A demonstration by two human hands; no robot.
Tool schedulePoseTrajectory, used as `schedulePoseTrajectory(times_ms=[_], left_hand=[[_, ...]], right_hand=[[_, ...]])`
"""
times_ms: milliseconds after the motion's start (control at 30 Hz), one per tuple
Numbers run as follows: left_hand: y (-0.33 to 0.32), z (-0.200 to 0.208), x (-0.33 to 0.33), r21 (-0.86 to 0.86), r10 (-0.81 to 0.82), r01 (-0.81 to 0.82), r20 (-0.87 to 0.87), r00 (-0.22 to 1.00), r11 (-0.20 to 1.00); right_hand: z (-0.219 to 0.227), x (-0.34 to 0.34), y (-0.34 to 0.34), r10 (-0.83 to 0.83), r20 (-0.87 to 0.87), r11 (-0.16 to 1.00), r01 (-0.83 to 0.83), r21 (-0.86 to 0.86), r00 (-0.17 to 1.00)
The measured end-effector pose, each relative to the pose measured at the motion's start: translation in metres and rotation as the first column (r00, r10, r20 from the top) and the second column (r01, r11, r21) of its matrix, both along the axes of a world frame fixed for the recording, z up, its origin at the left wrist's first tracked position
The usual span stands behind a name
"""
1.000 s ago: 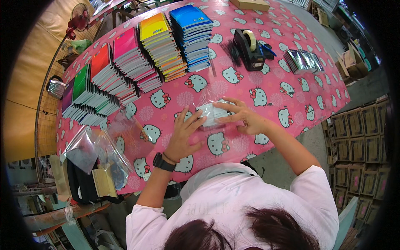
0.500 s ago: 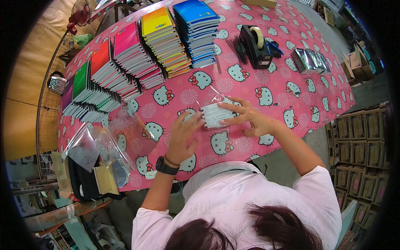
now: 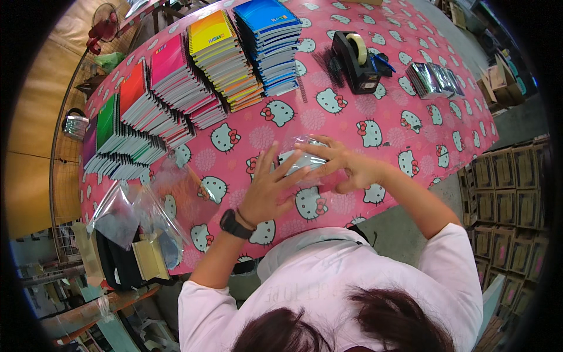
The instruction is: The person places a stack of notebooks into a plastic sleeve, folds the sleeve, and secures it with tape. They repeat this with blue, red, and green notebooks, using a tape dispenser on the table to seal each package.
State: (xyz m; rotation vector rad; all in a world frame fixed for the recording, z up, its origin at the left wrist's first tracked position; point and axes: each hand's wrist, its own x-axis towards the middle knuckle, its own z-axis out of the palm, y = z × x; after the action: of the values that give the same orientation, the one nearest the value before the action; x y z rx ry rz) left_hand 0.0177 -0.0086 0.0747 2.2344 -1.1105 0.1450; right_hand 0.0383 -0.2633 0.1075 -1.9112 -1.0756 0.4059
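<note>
A small pack of spiral-bound notebooks in shiny clear plastic film lies at the middle of the pink table, partly hidden under my fingers. From the right, my right hand grips the pack, its fingers laid over the top and its thumb hanging apart. My left hand, with a dark band on its wrist, reaches over the pack's near left side, fingers stretched and spread. Its fingertips come against or just above the film; I cannot tell which.
Blue notebooks, yellow notebooks and other coloured stacks line the far left. A black tape dispenser stands beyond my hands, with wrapped packs to its right. Clear plastic bags lie at the left edge. Stacked cartons stand off right.
My left hand has moved right and over the pack, its fingers now stretched across the film. The right hand stays at the pack, whose film now lies closer and the pack looks tilted.
</note>
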Motion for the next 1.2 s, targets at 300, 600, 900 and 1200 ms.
schedulePoseTrajectory(times_ms=[300, 600, 900, 1200], left_hand=[[0.016, -0.032, -0.024, -0.157, 0.122, -0.14, -0.119, 0.985, 0.978], [0.011, -0.02, -0.023, -0.064, 0.111, -0.117, -0.093, 0.989, 0.991], [-0.008, -0.002, -0.014, 0.127, 0.088, -0.08, -0.06, 0.994, 0.989], [-0.019, 0.007, -0.027, 0.083, 0.164, -0.157, -0.073, 0.984, 0.984]], right_hand=[[0.0, -0.012, -0.023, -0.119, 0.264, 0.96, 0.179, -0.214, 0.957], [0.005, 0.006, -0.014, 0.07, 0.127, 0.968, -0.037, -0.249, 0.989], [-0.032, 0.034, -0.007, 0.064, -0.699, 0.948, 0.176, 0.266, 0.713], [-0.052, 0.122, -0.088, -0.828, -0.057, 0.541, 0.822, 0.18, 0.557]])
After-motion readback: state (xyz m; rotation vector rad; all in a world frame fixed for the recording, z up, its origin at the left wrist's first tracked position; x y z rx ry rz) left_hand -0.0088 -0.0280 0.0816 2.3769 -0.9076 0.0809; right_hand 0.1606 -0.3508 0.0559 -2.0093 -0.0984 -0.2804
